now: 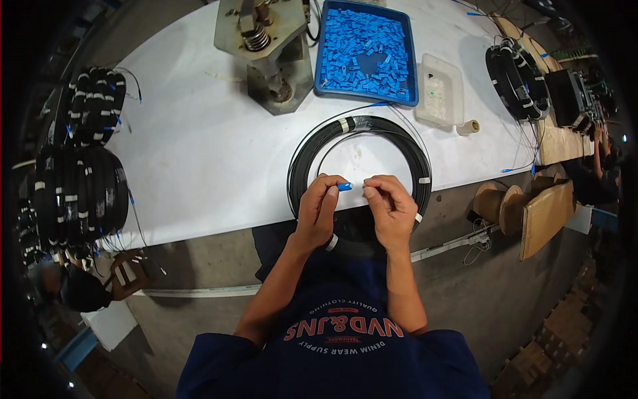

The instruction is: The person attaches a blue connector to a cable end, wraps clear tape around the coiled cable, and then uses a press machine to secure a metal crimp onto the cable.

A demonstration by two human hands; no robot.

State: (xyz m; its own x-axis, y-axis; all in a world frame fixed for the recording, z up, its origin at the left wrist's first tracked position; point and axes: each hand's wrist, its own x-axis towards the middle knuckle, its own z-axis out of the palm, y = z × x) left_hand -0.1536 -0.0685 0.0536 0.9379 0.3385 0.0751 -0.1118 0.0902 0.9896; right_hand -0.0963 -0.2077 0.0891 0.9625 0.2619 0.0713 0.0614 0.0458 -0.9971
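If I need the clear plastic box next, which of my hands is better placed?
Probably your right hand: it's nearer the clear plastic box, while your left hand grips a blue connector. Whether the right holds anything is unclear.

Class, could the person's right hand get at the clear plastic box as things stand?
Probably yes: only the low coil of black cable appears to lie between the right hand and the clear plastic box. That hand's grip is pinched, so it may need freeing first.
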